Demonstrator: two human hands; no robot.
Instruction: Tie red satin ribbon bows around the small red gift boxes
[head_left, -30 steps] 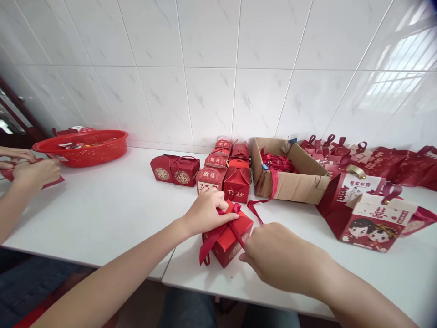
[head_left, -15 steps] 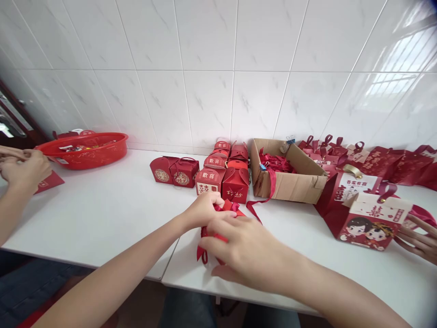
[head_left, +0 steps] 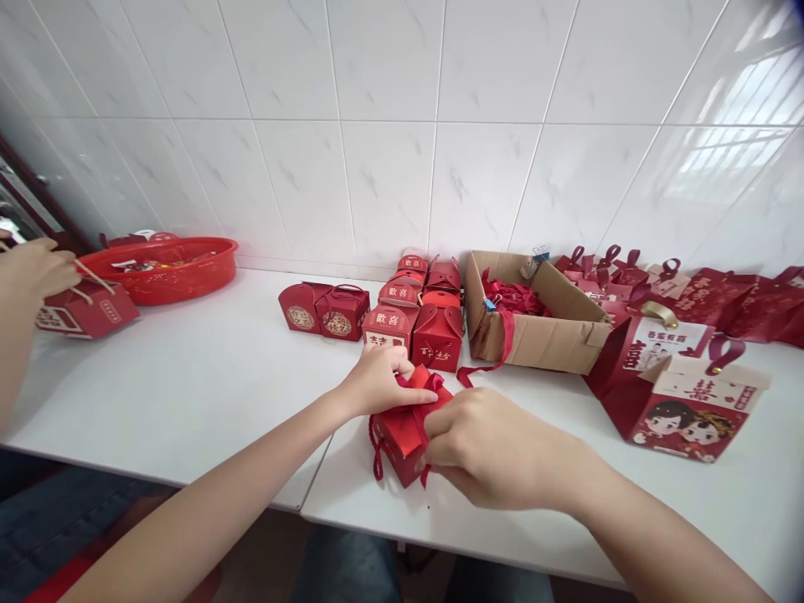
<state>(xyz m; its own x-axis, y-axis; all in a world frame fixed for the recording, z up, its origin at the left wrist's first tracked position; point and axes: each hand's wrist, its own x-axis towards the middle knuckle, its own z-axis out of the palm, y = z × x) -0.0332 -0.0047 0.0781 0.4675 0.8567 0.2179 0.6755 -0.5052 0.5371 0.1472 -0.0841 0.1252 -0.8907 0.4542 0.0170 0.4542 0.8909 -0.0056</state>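
White table (head_left: 239,394), tiled wall (head_left: 289,151) behind. Far left: co-worker's hand (head_left: 38,268), then red basin (head_left: 176,289). Left hand (head_left: 380,381): thumb and fingers pinch ribbon (head_left: 435,382) atop the box (head_left: 399,452), which sits on the table beneath them. Right hand (head_left: 483,448): curled, gripping ribbon against the box's right side. Farther right: carton (head_left: 540,343), bag (head_left: 684,419).

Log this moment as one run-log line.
Left hand: holding red ribbon on gift box | Right hand: closed, apparently on ribbon's end | Beyond: open cardboard box

Smooth card gift box (head_left: 397,444), satiny ribbon (head_left: 435,383), glossy plastic basin (head_left: 182,286), matt cardboard carton (head_left: 540,343)
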